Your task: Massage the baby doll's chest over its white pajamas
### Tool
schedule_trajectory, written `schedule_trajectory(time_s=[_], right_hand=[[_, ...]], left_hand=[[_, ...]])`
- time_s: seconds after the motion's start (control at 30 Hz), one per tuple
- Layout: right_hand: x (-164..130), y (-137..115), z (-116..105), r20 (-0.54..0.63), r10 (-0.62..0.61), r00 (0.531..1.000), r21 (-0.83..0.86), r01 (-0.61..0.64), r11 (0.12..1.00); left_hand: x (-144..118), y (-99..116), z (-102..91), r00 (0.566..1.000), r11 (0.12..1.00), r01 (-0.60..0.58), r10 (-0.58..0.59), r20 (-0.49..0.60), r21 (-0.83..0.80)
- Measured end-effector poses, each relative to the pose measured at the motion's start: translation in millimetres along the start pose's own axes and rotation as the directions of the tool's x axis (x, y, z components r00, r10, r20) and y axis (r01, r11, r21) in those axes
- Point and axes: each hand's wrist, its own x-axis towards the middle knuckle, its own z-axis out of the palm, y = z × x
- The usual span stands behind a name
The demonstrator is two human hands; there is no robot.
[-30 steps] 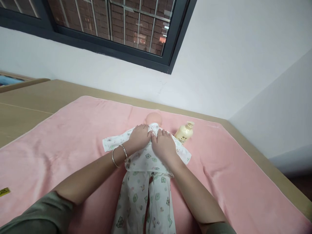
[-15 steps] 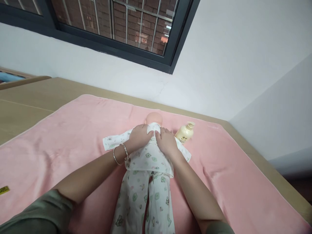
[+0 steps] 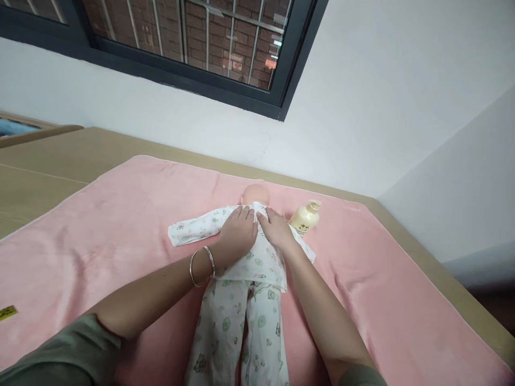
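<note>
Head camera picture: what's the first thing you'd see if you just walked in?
A baby doll in white printed pyjamas lies on its back in the middle of a big pink towel. The person's left hand and right hand lie flat side by side on the doll's chest. A pale yellow pump bottle rests on the towel just right of the doll's head.

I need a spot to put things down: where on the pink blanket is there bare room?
The pink blanket is bare left of the doll's printed sleeve, out to the tan wooden surface, and right of the cream pump bottle. Crowded: the doll's chest, under the left hand and right hand.
</note>
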Motion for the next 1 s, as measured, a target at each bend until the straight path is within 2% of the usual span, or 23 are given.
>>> schedule_trajectory(time_s=[0.17, 0.23, 0.37, 0.47, 0.57, 0.63, 0.7, 0.8, 0.9, 1.0], right_hand=[[-15, -16, 0, -0.03, -0.036, 0.999, -0.135, 0.031, 0.99], [-23, -24, 1, -0.035, -0.044, 0.998, -0.199, 0.036, 0.979], [-25, -26, 3, -0.062, -0.067, 0.996, -0.233, 0.051, 0.971], [-14, -11, 1, -0.015, -0.061, 0.998, -0.131, 0.059, 0.99], [-1, 5, -1, 0.037, -0.037, 0.999, 0.006, 0.037, 0.999], [3, 10, -1, 0.037, -0.02, 0.999, 0.037, 0.018, 0.999], [1, 7, -1, 0.014, -0.016, 1.0, 0.01, 0.016, 1.0], [-11, -6, -3, -0.008, -0.032, 0.999, -0.097, 0.031, 0.995], [-23, -20, -5, 0.006, -0.052, 0.999, -0.211, 0.053, 0.976], [-29, -27, -6, 0.021, -0.049, 0.999, -0.257, 0.053, 0.965]], left_hand=[[17, -19, -7.4, 0.976, 0.979, 0.195, -0.188, 0.11, -0.056], [24, -26, -12.6, 0.965, 0.97, 0.226, -0.212, 0.154, -0.084], [26, -28, -18.7, 0.96, 0.97, 0.205, -0.173, 0.22, -0.132], [19, -20, -14.9, 0.973, 0.984, 0.171, -0.161, 0.163, -0.046], [11, -12, -6.7, 0.991, 0.994, 0.099, -0.102, 0.082, 0.039], [8, -9, -3.0, 0.995, 0.996, 0.074, -0.077, 0.058, 0.055], [9, -11, -2.8, 0.995, 0.996, 0.074, -0.076, 0.066, 0.039], [17, -20, -8.0, 0.987, 0.994, 0.094, -0.085, 0.137, -0.06], [26, -30, -14.3, 0.967, 0.978, 0.144, -0.106, 0.23, -0.153], [30, -34, -16.9, 0.955, 0.969, 0.184, -0.137, 0.264, -0.164]])
